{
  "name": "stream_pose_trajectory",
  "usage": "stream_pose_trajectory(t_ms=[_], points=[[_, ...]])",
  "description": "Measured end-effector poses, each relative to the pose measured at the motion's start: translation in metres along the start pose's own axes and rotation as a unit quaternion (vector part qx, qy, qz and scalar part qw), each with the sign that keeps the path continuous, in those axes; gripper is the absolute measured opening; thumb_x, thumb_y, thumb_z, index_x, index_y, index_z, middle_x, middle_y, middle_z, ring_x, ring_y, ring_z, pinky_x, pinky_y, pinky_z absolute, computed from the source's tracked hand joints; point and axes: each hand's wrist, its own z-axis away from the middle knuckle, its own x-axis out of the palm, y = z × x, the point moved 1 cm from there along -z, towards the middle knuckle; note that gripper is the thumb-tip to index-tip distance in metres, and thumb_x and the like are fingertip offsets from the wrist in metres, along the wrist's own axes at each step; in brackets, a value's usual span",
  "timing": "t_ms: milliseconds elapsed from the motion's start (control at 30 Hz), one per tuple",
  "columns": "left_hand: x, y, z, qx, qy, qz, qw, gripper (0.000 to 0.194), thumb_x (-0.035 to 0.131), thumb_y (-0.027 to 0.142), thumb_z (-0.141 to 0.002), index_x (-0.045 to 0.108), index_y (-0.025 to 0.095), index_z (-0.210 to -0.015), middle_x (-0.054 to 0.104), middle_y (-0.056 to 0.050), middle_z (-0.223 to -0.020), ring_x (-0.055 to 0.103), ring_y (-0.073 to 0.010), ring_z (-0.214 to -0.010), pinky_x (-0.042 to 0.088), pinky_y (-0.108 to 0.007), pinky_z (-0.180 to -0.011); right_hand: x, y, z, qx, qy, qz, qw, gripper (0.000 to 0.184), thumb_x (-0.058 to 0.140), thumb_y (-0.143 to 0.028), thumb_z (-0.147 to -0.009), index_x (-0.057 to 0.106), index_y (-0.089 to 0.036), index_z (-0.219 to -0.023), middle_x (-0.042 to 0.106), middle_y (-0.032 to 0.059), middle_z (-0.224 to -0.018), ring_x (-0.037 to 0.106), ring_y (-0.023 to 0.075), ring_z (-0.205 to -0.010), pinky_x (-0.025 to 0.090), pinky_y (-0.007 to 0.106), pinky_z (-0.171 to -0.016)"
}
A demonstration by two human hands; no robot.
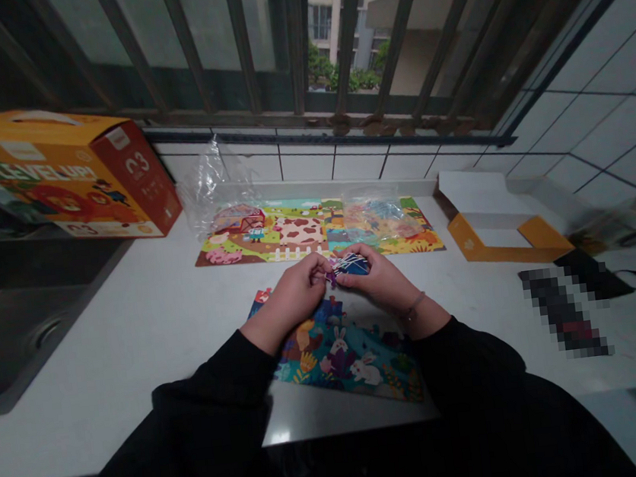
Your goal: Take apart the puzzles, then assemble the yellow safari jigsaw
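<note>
Over the partly assembled jigsaw puzzle (336, 351), both hands meet in the middle of the view. My right hand (376, 274) is closed around a stack of puzzle pieces (354, 265), dark blue on top with pale edges fanned out. Beside it, my left hand (303, 282) pinches a small purple puzzle piece (331, 277) at the stack's left side. White rabbits and yellow plants show on the puzzle below, and its upper edge is uneven. My forearms cover parts of its left and right sides.
Behind my hands lie a farm picture board (294, 230) and an animal picture board (423, 226), partly under clear plastic bags (218, 192). An orange box (59, 180) stands by the sink (46, 323). At right are an opened box (508, 244) and a blurred dark object (568, 313).
</note>
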Motion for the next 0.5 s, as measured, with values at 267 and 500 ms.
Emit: stream_pose_trajectory(t_ms=[267,500], points=[[0.004,0.01,0.004,-0.024,-0.03,0.084,0.996,0.026,0.066,0.015,-0.088,0.058,0.023,-0.111,0.069,0.002,-0.094,0.06,-0.0143,-0.076,0.047,-0.028,-0.071,0.0,0.002,0.0,0.021,0.031,0.007,0.999,0.072,0.102,-0.054,-0.065,0.059,-0.026,-0.116,0.073,-0.0016,-0.095,0.069,0.0217,-0.085,0.058,0.036,-0.077],[0.006,-0.007,0.0,-0.012,-0.011,0.072,0.997,0.026,0.068,0.023,-0.097,0.055,0.025,-0.119,0.069,0.002,-0.091,0.068,-0.0188,-0.083,0.051,-0.031,-0.076,-0.001,0.004,-0.001,0.006,-0.009,0.044,0.999,0.071,0.098,-0.056,-0.072,0.064,-0.025,-0.125,0.077,0.0033,-0.105,0.071,0.0249,-0.093,0.059,0.039,-0.085]])
